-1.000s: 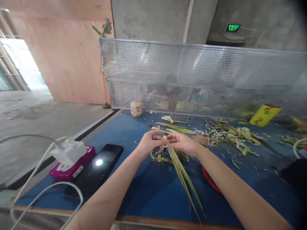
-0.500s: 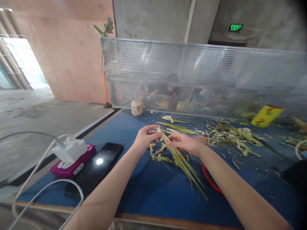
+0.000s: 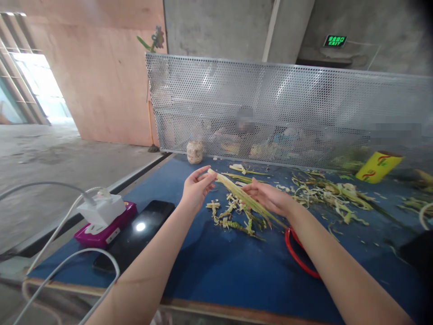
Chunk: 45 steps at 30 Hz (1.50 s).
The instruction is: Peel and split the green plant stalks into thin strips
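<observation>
A bundle of long green leaf strips (image 3: 238,193) is held above the blue table (image 3: 216,271). My left hand (image 3: 196,187) pinches the bundle's upper end between thumb and fingers. My right hand (image 3: 269,196) grips the strips further along, fingers closed around them. The strips run from upper left down to the right under my right hand. Small cut leaf scraps (image 3: 233,215) lie on the table just below both hands.
A black phone (image 3: 135,234), a magenta box (image 3: 104,228) with a white charger (image 3: 101,209) and cables sit at the left. A red ring (image 3: 297,255) lies under my right forearm. Leaf litter (image 3: 324,192), a yellow roll (image 3: 380,166), a small jar (image 3: 195,152) and a perforated metal screen (image 3: 287,108) stand behind.
Both hands have lifted the leaf bundle and moved apart. The strips swung from hanging down toward me to lying slanted between the hands, nearly level.
</observation>
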### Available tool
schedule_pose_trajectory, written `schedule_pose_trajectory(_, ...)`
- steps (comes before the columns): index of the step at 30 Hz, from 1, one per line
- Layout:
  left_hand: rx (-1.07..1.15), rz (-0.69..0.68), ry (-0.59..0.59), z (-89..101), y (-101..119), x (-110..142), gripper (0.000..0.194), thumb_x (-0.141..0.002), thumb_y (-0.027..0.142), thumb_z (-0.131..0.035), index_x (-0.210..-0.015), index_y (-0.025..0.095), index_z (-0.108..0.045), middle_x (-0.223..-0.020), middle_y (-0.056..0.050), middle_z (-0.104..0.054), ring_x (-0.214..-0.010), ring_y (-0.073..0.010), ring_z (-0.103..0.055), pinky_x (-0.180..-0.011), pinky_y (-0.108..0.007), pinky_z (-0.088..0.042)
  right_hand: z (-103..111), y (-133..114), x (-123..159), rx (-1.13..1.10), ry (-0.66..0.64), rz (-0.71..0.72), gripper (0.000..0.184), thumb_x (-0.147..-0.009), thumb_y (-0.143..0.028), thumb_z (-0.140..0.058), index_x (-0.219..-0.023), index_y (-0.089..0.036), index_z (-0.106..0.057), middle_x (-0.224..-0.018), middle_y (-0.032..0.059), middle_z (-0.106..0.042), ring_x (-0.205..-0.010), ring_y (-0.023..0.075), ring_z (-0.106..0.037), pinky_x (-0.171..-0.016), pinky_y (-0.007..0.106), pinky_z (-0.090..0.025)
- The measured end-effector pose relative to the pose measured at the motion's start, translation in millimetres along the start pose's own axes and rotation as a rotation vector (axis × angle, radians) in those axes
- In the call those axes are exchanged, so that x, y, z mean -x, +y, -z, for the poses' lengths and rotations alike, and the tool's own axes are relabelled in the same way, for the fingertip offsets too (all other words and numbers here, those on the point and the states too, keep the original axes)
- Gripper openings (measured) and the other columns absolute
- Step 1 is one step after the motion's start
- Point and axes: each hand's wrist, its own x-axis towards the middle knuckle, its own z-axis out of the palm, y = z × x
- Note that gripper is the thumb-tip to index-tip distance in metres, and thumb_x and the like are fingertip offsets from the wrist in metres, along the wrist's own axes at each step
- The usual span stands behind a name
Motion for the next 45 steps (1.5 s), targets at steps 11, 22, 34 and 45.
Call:
schedule_pose_trajectory(11,0.054,0.114,-0.339,-2.9,3,7,0.04,-0.06,0.008,-0.068,-0.099,0.012,-0.057,-0.062,0.001,-0.061,-0.051,-0.0051,-0.055,-0.051,-0.016,-0.046,17,-5,1,0.396,0.006,0.037,0.029,-0.074,-0.039,-0.055,-0.089,-0.015,-0.058,-0.086,0.0073,-0.061,-0.072,0.0127,-0.057,-0.062,0.024,-0.046)
schedule_pose_trajectory(22,0.042,0.34,-0.657,-4.4,-27,26,0.046,-0.045,0.014,-0.077,-0.086,0.01,-0.057,-0.059,0.0,-0.061,-0.047,-0.0099,-0.057,-0.046,-0.021,-0.049,-28,-17,-72,1.179,-0.044,0.222,0.016,-0.067,-0.018,-0.048,-0.076,-0.016,-0.062,-0.076,0.0037,-0.064,-0.074,0.0175,-0.058,-0.067,0.028,-0.044)
schedule_pose_trajectory(34,0.117,0.462,-0.784,7.8,-55,18,0.044,-0.039,0.017,-0.079,-0.075,0.009,-0.057,-0.06,-0.003,-0.062,-0.058,-0.0148,-0.061,-0.057,-0.029,-0.05,-42,3,-125,1.498,-0.208,0.228,0.03,-0.057,-0.013,-0.062,-0.087,-0.019,-0.06,-0.084,0.0034,-0.061,-0.078,0.0176,-0.055,-0.07,0.026,-0.041)
schedule_pose_trajectory(45,0.067,0.399,-0.683,4.3,-61,15,0.05,-0.033,0.021,-0.08,-0.076,0.008,-0.057,-0.058,-0.003,-0.061,-0.053,-0.0155,-0.06,-0.058,-0.033,-0.049,-82,-23,-130,1.587,-0.345,0.247,0.024,-0.061,-0.019,-0.064,-0.085,-0.018,-0.06,-0.078,0.0014,-0.059,-0.072,0.0141,-0.054,-0.061,0.022,-0.041)
